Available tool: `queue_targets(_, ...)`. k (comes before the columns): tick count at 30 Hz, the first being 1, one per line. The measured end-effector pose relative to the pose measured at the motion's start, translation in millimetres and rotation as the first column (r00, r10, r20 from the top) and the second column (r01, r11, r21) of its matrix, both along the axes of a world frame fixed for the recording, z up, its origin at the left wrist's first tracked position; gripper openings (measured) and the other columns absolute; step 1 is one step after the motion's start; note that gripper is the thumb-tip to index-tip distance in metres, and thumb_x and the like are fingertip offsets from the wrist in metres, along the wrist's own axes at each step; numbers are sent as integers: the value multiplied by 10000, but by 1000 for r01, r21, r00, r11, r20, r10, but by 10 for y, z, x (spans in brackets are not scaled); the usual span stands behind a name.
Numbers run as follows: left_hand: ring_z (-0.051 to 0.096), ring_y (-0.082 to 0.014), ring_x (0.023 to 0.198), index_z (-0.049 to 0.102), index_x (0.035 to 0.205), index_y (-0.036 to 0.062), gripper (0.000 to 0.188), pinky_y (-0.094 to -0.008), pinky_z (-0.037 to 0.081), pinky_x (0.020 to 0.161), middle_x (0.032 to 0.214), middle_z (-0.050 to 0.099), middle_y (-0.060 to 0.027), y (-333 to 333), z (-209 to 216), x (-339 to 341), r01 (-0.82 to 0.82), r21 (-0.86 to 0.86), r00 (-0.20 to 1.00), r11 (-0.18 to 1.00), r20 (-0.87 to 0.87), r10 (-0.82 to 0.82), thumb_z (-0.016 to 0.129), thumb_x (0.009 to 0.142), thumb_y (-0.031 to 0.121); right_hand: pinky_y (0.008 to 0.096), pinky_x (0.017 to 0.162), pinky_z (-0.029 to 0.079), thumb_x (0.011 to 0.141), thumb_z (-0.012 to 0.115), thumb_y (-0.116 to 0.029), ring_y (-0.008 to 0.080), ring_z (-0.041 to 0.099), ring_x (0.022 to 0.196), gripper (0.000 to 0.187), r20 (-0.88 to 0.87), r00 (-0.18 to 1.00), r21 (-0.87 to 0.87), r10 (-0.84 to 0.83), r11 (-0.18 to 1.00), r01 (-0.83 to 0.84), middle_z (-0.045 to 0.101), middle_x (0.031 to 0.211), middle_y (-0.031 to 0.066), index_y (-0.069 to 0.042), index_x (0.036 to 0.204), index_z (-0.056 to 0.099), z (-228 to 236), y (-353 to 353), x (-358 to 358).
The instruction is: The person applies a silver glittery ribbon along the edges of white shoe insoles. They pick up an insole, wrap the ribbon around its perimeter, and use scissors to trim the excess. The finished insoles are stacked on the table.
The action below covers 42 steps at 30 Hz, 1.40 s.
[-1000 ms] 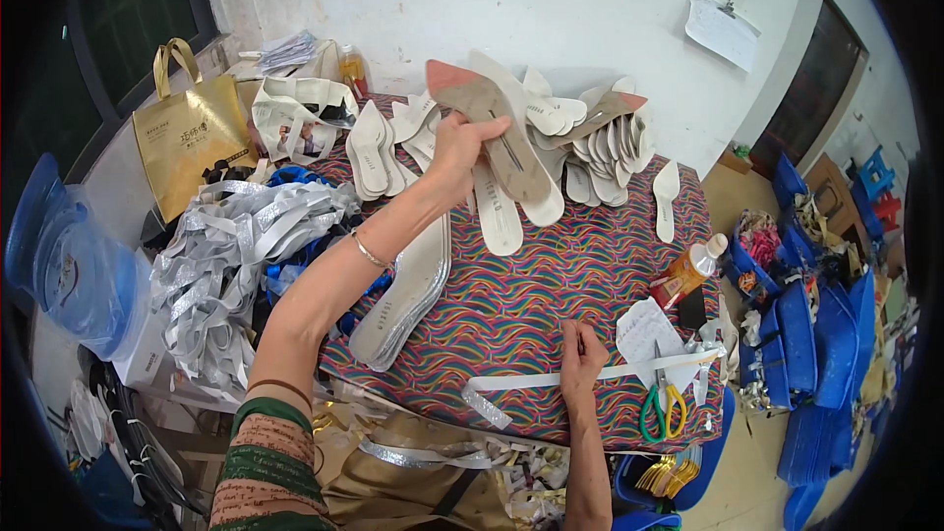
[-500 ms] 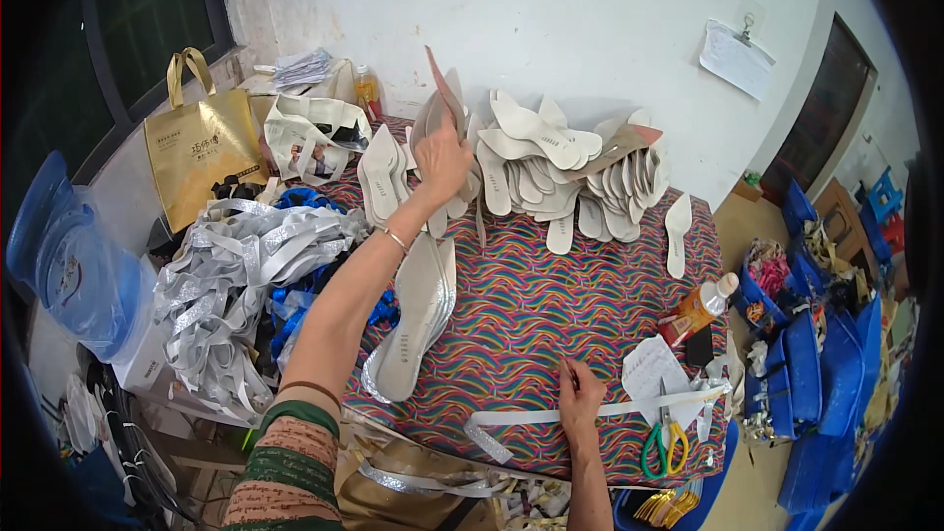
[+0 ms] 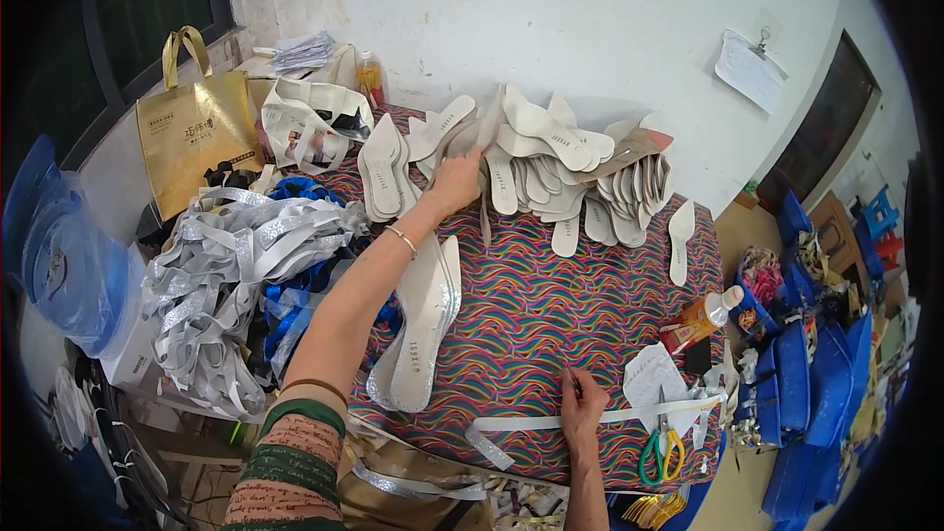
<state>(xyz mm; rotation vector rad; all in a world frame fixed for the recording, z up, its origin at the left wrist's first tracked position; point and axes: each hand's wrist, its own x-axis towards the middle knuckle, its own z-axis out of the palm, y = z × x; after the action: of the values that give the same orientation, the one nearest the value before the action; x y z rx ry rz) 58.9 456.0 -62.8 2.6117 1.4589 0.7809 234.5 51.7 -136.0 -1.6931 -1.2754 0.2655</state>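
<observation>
My left hand (image 3: 455, 185) reaches into the heap of pale shoe insoles (image 3: 565, 231) at the back of the table. Its fingers are closed at the lower part of an insole (image 3: 496, 116) that stands nearly edge-on. Closer to me, a few insoles with glittery silver edging (image 3: 411, 349) lie stacked below my left forearm. My right hand (image 3: 584, 399) rests on the table with curled fingers; a small dark tip shows at them, too small to name. A silver-white strip (image 3: 521, 423) runs across the table beneath that hand.
Silver strips (image 3: 211, 285) are heaped at left, near a gold bag (image 3: 197, 143). Scissors (image 3: 662, 447), a paper (image 3: 654, 379) and a drink bottle (image 3: 701, 322) lie at right. One insole (image 3: 680, 244) lies apart. Blue bins (image 3: 795, 374) stand beyond the table.
My left hand has come down and to the right; the raised pinkish insole no longer sticks up above it. Another insole now lies tilted left of the hand. My right hand has stayed in place.
</observation>
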Motion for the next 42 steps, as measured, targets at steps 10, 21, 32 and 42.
queue_targets(10, 661, -369, 904, 678, 1005, -39, 367, -433, 505, 841, 915, 673, -251, 279, -248, -307, 25, -242, 875, 970, 474, 96, 719, 694, 150, 313, 594, 476, 832, 644, -21, 221, 617, 616, 113, 44, 998, -73, -41, 996, 44, 636, 728, 159, 15, 939, 657, -29, 22, -11)
queue_targets(21, 641, -399, 937, 599, 1046, -87, 487, -450, 498, 837, 981, 657, -265, 34, -169, -49, -98, -144, 875, 985, 459, 154, 712, 635, 148, 251, 517, 392, 867, 648, -39, 86, 470, 552, 88, 48, 998, 40, -29, 999, 27, 598, 649, 71, 18, 931, 667, -42, 44, -15)
queue_targets(32, 623, -388, 965, 630, 1010, -18, 326, -470, 504, 843, 1079, 614, -233, 354, 7, -362, -480, -83, 849, 873, 208, 486, 669, 710, 105, 315, 564, 513, 741, 687, 33, 266, 665, 634, 210, 107, 991, 31, 85, 996, -89, 660, 782, 146, -14, 938, 633, 49, 43, 7)
queue_targets(42, 489, -386, 1191, 381, 1375, 64, 784, -480, 438, 979, 1334, 448, -206, -77, 561, 1266, 238, 37, 968, 971, 67, -240, 682, 656, -24, 325, 562, 513, 733, 683, 25, 281, 663, 655, 230, 94, 991, -6, 92, 996, -92, 663, 810, 139, -33, 949, 627, -19, 24, 63)
